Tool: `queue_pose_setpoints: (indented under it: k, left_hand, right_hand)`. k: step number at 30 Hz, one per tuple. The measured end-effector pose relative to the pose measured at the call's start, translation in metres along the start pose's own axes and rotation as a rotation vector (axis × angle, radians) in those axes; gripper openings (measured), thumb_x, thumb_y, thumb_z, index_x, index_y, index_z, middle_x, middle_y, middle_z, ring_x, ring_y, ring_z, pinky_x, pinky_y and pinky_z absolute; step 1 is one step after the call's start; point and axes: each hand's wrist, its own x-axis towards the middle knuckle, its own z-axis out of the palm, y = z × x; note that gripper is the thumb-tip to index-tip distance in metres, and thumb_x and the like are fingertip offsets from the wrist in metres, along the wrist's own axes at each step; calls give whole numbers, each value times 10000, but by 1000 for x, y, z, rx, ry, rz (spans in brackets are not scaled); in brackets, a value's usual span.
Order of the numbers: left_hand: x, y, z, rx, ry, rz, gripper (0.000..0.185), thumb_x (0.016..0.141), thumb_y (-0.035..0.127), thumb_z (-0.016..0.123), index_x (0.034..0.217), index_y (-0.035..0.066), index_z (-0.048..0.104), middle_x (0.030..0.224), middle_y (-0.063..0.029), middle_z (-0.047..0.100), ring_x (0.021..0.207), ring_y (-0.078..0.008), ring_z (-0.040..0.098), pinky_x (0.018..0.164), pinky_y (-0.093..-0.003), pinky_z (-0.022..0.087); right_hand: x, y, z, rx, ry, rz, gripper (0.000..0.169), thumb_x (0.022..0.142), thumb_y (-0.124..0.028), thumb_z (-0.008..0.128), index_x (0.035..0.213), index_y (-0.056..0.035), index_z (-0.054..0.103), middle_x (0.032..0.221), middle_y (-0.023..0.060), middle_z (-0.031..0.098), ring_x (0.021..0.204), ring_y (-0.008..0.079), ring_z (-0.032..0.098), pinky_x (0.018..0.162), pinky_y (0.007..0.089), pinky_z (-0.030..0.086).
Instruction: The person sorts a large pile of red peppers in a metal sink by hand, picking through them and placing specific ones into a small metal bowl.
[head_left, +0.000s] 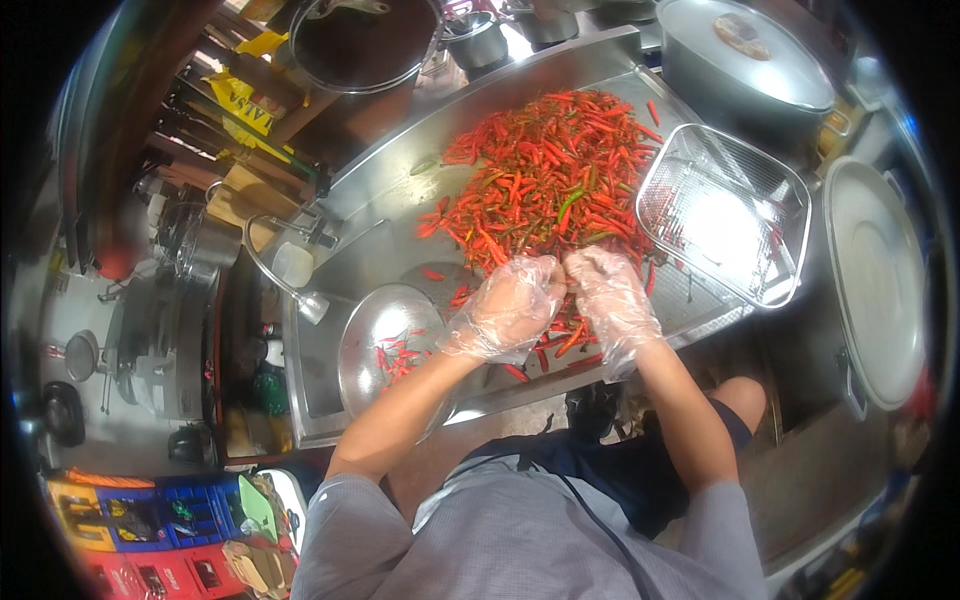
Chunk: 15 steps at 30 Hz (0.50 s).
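Note:
A large heap of red chili peppers (555, 165) with stems lies on a stainless steel sink counter (405, 247), a green chili (570, 205) among them. At the heap's near edge, my left hand (514, 304) and my right hand (607, 289), both in clear plastic gloves, are close together with fingers curled inward. Whatever may be between the fingertips is too small to make out. Left of my left hand, a round metal colander (367, 322) holds some red chilies. To the right of the heap rests a rectangular wire mesh basket (724, 214) with a few chilies in it.
A curved faucet (277, 281) rises at the counter's left side. Beyond the back edge stands a large dark pot (364, 45). Big lidded pots (742, 52) flank the right side, one with a wide pale lid (874, 285). Plastic crates (150, 517) sit lower left.

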Motion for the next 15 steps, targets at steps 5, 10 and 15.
queue_pose_setpoints:
  k: [5, 10, 15]
  left_hand:
    - [-4, -8, -27, -80, -54, -105, 149, 975, 156, 673, 1032, 25, 715, 903, -202, 726, 850, -375, 701, 811, -463, 553]
    - [-1, -7, -2, 40, 70, 6, 190, 973, 200, 682, 1070, 47, 741, 936, -198, 750, 898, -359, 740, 827, -481, 573]
    - [22, -27, -60, 79, 212, -24, 244, 950, 271, 691, 1023, 49, 762, 942, -199, 750, 886, -379, 729, 835, -483, 581]
  right_hand:
    - [7, 7, -2, 408, 65, -24, 180, 1059, -235, 692, 1088, -58, 708, 805, -20, 615, 597, 57, 505, 504, 239, 395]
    - [-1, 2, 12, 317, -71, 77, 174, 1058, -198, 700, 1133, -43, 678, 834, -12, 629, 583, 68, 518, 501, 241, 405]
    - [22, 32, 2, 628, 286, -94, 124, 1058, -180, 698, 1095, -63, 680, 855, 19, 636, 688, 94, 574, 573, 233, 452]
